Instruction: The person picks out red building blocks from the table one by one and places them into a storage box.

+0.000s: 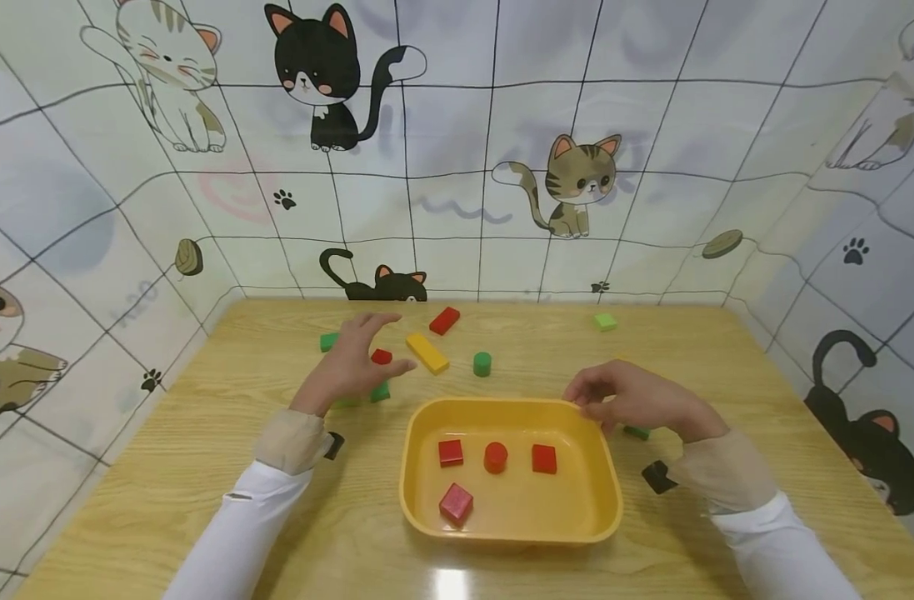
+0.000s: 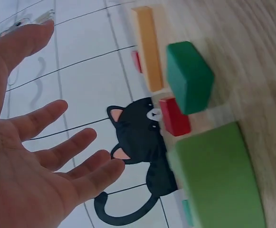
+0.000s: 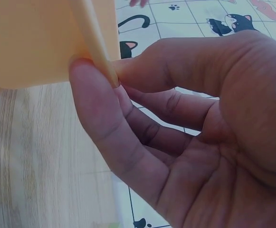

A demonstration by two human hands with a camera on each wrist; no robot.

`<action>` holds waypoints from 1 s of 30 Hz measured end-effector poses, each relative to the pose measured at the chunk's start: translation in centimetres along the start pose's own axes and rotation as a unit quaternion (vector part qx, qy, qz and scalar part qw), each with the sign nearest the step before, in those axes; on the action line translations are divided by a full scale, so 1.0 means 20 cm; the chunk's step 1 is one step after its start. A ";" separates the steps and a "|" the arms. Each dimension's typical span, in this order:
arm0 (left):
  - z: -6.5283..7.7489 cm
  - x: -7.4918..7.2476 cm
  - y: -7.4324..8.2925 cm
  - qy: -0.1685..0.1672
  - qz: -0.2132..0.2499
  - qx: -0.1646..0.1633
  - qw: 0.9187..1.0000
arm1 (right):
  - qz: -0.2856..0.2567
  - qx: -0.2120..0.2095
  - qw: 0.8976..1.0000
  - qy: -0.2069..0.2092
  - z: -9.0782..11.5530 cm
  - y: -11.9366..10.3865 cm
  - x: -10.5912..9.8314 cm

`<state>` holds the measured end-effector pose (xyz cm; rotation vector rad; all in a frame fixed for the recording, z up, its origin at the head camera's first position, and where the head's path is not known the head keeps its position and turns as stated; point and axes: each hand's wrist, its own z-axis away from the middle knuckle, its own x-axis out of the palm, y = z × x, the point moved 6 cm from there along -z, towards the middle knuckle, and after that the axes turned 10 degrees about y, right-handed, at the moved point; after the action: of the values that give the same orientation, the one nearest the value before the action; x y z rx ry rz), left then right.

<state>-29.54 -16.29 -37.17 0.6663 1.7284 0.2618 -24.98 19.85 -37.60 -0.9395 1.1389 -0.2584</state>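
Observation:
My left hand [image 1: 347, 367] hovers over loose blocks on the left, its fingers spread and nothing in them. Closest to it are a small red block [image 1: 382, 357] and a green block [image 1: 380, 391]; a light green block [image 2: 218, 175] looms large in the left wrist view. My right hand [image 1: 644, 400] pinches the back right rim of a yellow tray [image 1: 516, 508] between thumb and fingers. Inside the tray lie a red cylinder [image 1: 495, 457], a red cube [image 1: 456, 505] and two flat-looking red blocks, one left [image 1: 451, 452], one right [image 1: 544, 458].
Behind the tray lie a yellow bar [image 1: 427, 353], a red bar [image 1: 445, 321], a green cylinder [image 1: 482, 364] and a light green block [image 1: 605, 322]. A dark green block [image 1: 636, 432] is partly hidden below the right hand. Cat-patterned sheeting [image 1: 457, 208] borders the wooden table.

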 end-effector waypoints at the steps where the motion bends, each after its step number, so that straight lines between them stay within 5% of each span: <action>1: -0.01 0.01 -0.01 -0.005 -0.008 -0.001 1.000 | -0.001 0.000 1.000 0.000 0.00 0.00 0.00; 13: -0.09 0.07 -0.13 -0.077 -0.056 -0.021 0.995 | -0.007 -0.001 1.000 0.001 -0.01 0.00 0.00; 30: -0.19 0.16 -0.11 -0.182 -0.114 -0.012 0.977 | -0.005 -0.002 1.000 0.001 0.00 0.00 0.00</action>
<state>-34.26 -15.62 -39.80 0.4587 1.4290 -0.0012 -24.95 19.85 -37.65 -0.9502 1.1374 -0.2657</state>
